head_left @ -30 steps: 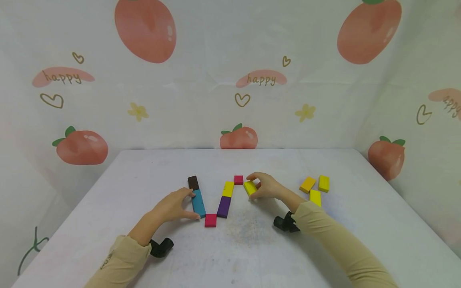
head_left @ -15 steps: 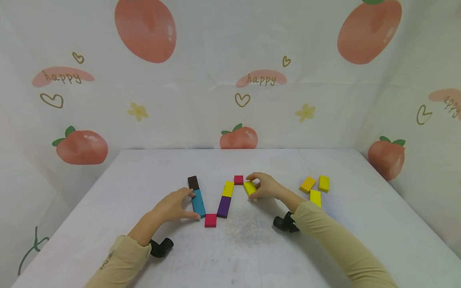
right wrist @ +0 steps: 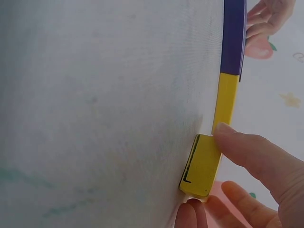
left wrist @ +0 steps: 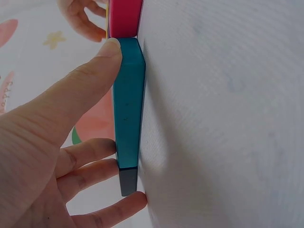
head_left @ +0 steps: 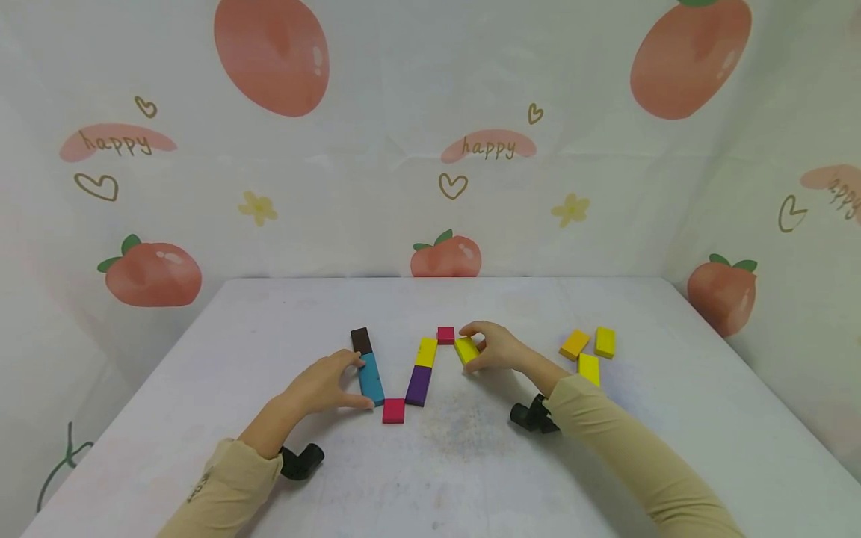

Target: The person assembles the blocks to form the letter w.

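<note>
As the left hand (head_left: 321,388) rests relaxed, the right hand (head_left: 499,349) pinches a yellow block (head_left: 466,350) slanting lengthwise away leftward.

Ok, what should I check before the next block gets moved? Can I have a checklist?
1. Right hand pinches the held yellow block: ok.
2. Left hand touches the blue block: ok.
3. Blue block lines up with the dark brown block: ok.
4. Purple block lines up with the other yellow block: ok.
5. Held yellow block touches the far red block: cannot tell.
6. All visible blocks in the zigzag: not ok; three blocks lie apart at the right.
</note>
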`<state>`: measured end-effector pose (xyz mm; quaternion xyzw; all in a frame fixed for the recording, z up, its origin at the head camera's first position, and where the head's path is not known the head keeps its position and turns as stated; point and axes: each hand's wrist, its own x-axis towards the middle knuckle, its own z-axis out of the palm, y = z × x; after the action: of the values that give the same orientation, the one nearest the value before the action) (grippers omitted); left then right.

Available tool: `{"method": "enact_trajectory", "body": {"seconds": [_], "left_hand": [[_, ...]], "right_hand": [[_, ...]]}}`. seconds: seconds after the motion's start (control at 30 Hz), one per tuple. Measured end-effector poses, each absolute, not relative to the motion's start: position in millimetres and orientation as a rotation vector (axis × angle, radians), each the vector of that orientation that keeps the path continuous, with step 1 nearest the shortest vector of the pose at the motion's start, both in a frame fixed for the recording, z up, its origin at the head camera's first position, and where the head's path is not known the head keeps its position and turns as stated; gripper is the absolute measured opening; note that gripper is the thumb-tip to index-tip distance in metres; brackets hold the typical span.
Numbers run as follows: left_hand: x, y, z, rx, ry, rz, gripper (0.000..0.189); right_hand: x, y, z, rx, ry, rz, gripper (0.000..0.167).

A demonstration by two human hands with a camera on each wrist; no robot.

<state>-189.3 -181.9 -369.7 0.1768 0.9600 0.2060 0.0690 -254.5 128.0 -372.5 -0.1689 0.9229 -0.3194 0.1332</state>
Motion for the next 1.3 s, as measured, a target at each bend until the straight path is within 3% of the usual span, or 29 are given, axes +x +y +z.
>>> {"method": "enact_trajectory", "body": {"seconds": [0.7, 1.07, 1.3], "left_hand": [[-189, -182, -369, 0.533, 2.888, 0.604, 0.073], [-189, -182, -371, 0.547, 2.904, 0.599, 0.074], [-190, -182, -372, 0.537, 2.903, 0.606, 0.073]], "right_hand": [[-251, 140, -364, -0.426, 2.656, -0.971, 0.060], [-248, 181, -355, -0.518, 2.728, -1.036, 0.054], [-246, 218, -354, -0.383, 2.807, -1.027, 0.053]]}}
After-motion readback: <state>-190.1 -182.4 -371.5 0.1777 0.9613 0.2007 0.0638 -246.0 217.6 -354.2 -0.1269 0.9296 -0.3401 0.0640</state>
